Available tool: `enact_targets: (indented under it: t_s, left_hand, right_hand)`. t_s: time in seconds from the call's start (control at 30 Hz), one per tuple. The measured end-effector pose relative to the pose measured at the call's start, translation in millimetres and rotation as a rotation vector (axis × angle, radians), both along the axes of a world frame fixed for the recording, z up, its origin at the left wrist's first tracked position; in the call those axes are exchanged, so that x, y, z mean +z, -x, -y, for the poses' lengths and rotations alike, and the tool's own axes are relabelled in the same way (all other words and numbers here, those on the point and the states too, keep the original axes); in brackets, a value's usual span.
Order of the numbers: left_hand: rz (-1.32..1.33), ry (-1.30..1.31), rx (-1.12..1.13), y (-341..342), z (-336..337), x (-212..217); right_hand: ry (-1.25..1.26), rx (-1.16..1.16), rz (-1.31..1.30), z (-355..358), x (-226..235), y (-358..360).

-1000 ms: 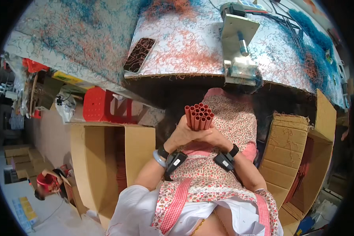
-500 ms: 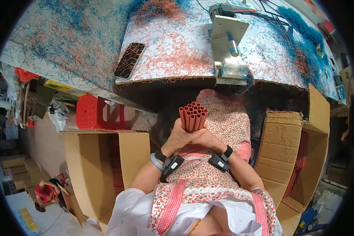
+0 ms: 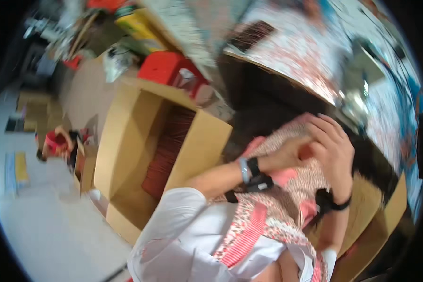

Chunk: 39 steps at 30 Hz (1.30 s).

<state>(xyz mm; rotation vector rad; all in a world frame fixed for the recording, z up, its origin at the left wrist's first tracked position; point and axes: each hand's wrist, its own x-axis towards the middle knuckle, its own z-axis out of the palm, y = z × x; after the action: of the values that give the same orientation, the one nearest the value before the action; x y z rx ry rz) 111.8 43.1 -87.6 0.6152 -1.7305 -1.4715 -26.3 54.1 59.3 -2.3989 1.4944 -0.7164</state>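
Red-brown tubes heaped in the open L carton, pile's long axis lower L to upper R; which way indiv. ends point, too blurry. L hand and R hand close together, fingers bent, grip can't tell. Progress: lots in carton; done vs. left unclear rn.

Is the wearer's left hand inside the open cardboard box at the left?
No, the left hand is over the patterned apron, close to the right hand and plainly apart from the cardboard box.
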Motion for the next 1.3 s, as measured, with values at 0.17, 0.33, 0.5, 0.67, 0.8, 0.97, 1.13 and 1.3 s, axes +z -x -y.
enact_targets:
  t_s: [0.17, 0.33, 0.5, 0.67, 0.8, 0.97, 1.13, 1.3]
  left_hand:
    - [-0.184, -0.078, 0.282, -64.6, -21.7, 72.8]
    - [-0.419, -0.844, 0.501, -219.7, -55.0, 162.7]
    - [-0.087, -1.022, 0.942, -366.6, -95.6, 77.6]
    - [0.671, -1.143, 0.88, -455.2, -122.5, -91.4]
    - [0.827, -1.132, 1.102, -461.2, -124.6, -201.7]
    - [0.927, -1.022, 1.24, -454.2, -106.2, -326.7]
    - [1.072, -0.509, 1.103, -430.1, -21.3, -314.4]
    - [0.754, -1.137, 1.465, -395.9, -8.5, -256.6]
  right_hand:
    - [-0.126, -0.16, 0.817, 3.7, -4.2, 7.7]
    - [-0.493, -0.112, 0.346, 5.5, -6.0, -24.5]
    - [-0.587, 0.007, 0.102, 8.5, -53.3, -34.8]
    - [-0.622, -0.028, -0.086, -0.8, -81.5, -27.9]
    - [-0.662, -0.004, -0.209, -12.4, -94.4, -16.1]
    - [-0.784, -0.006, -0.06, -22.1, -113.9, -22.2]
    - [-0.749, 0.011, -0.125, -18.0, -114.9, -41.9]
    - [-0.727, -0.076, -0.008, -37.8, -116.4, -20.0]
